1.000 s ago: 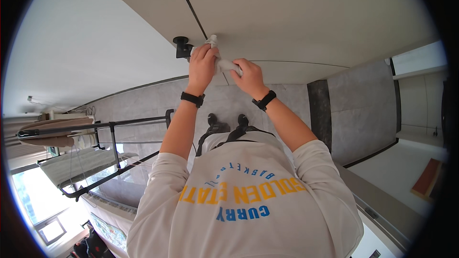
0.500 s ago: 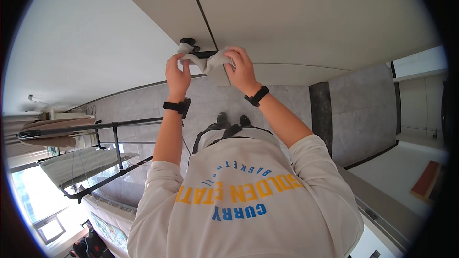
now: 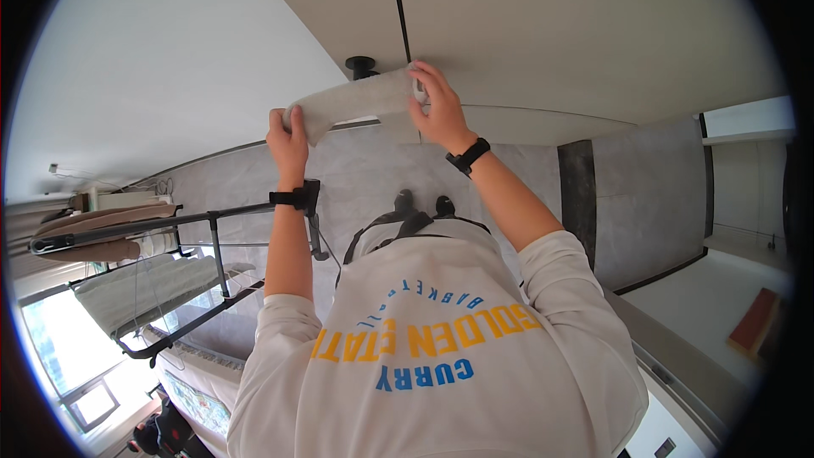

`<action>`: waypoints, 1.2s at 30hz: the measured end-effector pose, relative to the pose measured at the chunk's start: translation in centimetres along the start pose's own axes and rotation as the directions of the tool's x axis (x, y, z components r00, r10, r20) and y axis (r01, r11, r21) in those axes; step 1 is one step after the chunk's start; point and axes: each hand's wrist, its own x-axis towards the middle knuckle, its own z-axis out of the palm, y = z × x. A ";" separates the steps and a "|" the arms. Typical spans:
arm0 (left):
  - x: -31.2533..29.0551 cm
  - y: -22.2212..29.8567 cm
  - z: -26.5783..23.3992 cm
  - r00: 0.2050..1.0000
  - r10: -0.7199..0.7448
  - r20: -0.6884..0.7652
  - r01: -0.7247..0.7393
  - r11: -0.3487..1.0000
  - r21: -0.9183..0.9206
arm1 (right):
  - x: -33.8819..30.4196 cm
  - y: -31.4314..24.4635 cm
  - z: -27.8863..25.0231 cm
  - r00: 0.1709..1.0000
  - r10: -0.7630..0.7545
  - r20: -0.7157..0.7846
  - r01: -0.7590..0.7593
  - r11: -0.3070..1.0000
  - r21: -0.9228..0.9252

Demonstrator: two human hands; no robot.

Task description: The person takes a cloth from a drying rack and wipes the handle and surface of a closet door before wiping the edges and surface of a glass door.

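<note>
A pale grey cloth (image 3: 356, 102) is stretched between my two hands in front of a beige door panel (image 3: 543, 25). Its left end is pinched in my left hand (image 3: 289, 142), thumb toward me. My right hand (image 3: 441, 110) grips the other end, where the cloth curls over near the fingertips. Just behind the cloth's upper edge, a round black fitting (image 3: 360, 64) sticks out from the panel. The rest of that fitting is hidden by the cloth. Both wrists wear black straps.
To the left stands a black-framed rack (image 3: 216, 246) with a grey textile (image 3: 153, 293) hanging on it. A white wall (image 3: 170, 59) meets the panel at the upper left. Grey tiled floor (image 3: 500, 174) lies below, with a dark strip (image 3: 577, 195) across it at right.
The cloth was bunched around a black bar by the fitting; now it is spread out between my hands. My left hand has moved left and down, my right hand slightly right and up.
</note>
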 end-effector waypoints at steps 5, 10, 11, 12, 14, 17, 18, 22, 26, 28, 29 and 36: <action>1.4 0.2 1.1 0.998 0.059 0.003 -0.058 0.997 -0.058 | -1.0 0.5 -1.1 0.993 -0.006 -0.121 -0.003 0.997 -0.081; 2.7 1.8 1.7 0.977 0.200 0.080 -0.189 0.974 -0.121 | -1.9 1.3 -2.7 0.968 -0.067 -0.243 -0.003 0.961 -0.276; 2.9 1.9 1.8 0.975 0.206 0.090 -0.193 0.972 -0.135 | -2.0 0.7 -3.2 0.966 -0.065 -0.250 -0.011 0.957 -0.291; 3.2 2.0 1.9 0.968 0.232 0.100 -0.214 0.963 -0.160 | -2.0 -0.1 -3.8 0.963 0.063 -0.262 -0.129 0.962 -0.242; 3.6 2.1 2.3 0.956 0.267 0.120 -0.240 0.950 -0.200 | -2.4 -0.6 -4.6 0.940 0.191 -0.284 -0.253 0.946 -0.202; 4.0 2.3 2.9 0.937 0.277 0.214 -0.223 0.944 -0.242 | -2.9 0.0 -5.5 0.902 0.221 -0.370 -0.339 0.895 -0.290; 4.1 2.4 3.0 0.918 0.314 0.244 -0.239 0.926 -0.292 | -2.9 0.2 -5.6 0.896 0.151 -0.418 -0.290 0.911 -0.293; 3.6 3.7 2.3 0.843 0.324 0.430 -0.177 0.921 -0.346 | -2.8 -0.1 -5.4 0.859 0.141 -0.492 -0.246 0.957 -0.156; 4.3 2.2 2.8 0.783 0.464 0.414 -0.404 0.886 -0.227 | -2.4 -0.2 -4.6 0.849 0.156 -0.505 -0.276 0.946 -0.172; 4.3 1.8 2.9 0.759 0.534 0.373 -0.490 0.845 -0.213 | -2.1 -0.2 -4.5 0.832 0.255 -0.492 -0.358 0.925 -0.128; 4.4 1.9 2.8 0.760 0.534 0.370 -0.492 0.845 -0.209 | -1.9 0.4 -4.6 0.834 0.252 -0.490 -0.354 0.927 -0.125; 3.8 3.8 3.0 0.882 0.407 0.238 -0.374 0.911 -0.173 | -2.2 1.2 -7.0 0.960 0.025 -0.278 -0.088 0.972 -0.216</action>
